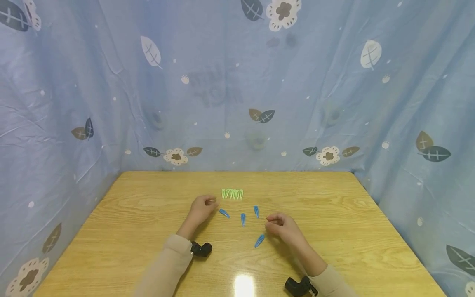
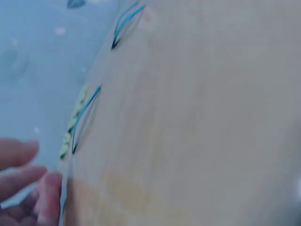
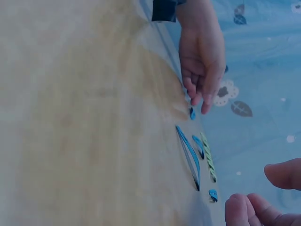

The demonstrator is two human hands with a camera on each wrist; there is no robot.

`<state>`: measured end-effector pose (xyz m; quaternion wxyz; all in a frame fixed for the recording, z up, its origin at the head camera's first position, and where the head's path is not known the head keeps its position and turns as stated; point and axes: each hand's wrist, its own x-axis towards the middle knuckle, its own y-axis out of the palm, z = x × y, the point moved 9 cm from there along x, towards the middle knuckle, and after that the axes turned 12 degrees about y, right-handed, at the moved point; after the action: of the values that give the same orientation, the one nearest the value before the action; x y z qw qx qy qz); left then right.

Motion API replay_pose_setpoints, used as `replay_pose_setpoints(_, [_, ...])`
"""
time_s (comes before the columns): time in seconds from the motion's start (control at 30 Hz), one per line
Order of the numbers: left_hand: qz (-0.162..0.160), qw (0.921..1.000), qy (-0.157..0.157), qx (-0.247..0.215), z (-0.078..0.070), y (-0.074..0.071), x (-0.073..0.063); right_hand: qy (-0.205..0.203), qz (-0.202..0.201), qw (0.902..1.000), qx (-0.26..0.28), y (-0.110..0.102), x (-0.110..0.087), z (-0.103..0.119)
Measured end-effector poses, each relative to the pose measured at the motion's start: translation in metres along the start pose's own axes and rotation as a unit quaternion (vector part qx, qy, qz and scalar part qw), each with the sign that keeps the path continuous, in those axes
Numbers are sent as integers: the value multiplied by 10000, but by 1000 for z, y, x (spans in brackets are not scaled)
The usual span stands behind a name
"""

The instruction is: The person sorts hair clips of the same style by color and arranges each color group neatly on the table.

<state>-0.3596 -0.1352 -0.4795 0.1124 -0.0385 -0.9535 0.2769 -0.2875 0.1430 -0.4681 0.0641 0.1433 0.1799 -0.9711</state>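
Observation:
My left hand (image 1: 203,207) hovers over the table, fingers loosely bent and holding nothing, left of a slanted blue snap hair clip (image 1: 224,213). Across from it, my right hand (image 1: 283,227) has thumb and fingers apart with nothing between them; the right wrist view shows this gap beside the thumb (image 3: 284,173). Nearest to that hand lies a tilted blue hair clip (image 1: 259,241). Two more blue clips lie between the hands, one in the middle (image 1: 243,219) and another farther back (image 1: 256,211). Behind them, several light green hair clips (image 1: 232,194) form a tight side-by-side row.
The wooden table (image 1: 315,194) is enclosed at the back and sides by a blue patterned curtain (image 1: 222,82). Each wrist wears a black camera, one at the left sleeve (image 1: 201,249) and one at the right (image 1: 297,286). A bright reflection shines near the front.

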Motion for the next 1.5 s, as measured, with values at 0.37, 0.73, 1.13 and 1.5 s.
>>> replay_pose_setpoints(0.37, [-414,9989,-185,150,-16,9,-23,-96,178,9998,-10,13,-19,-5])
replay_pose_setpoints(0.73, [-532,9944,20,917,-34,17,-26,-29,-234,9983,-531,21,-21,-9])
replay_pose_setpoints(1.13, [-745,9866,-164,1445,-34,20,-26,-378,-595,9870,-1443,30,-26,2])
replay_pose_setpoints(1.5, [-654,9861,-202,1515,-38,15,-27,-526,-790,9781,-1851,32,-27,8])
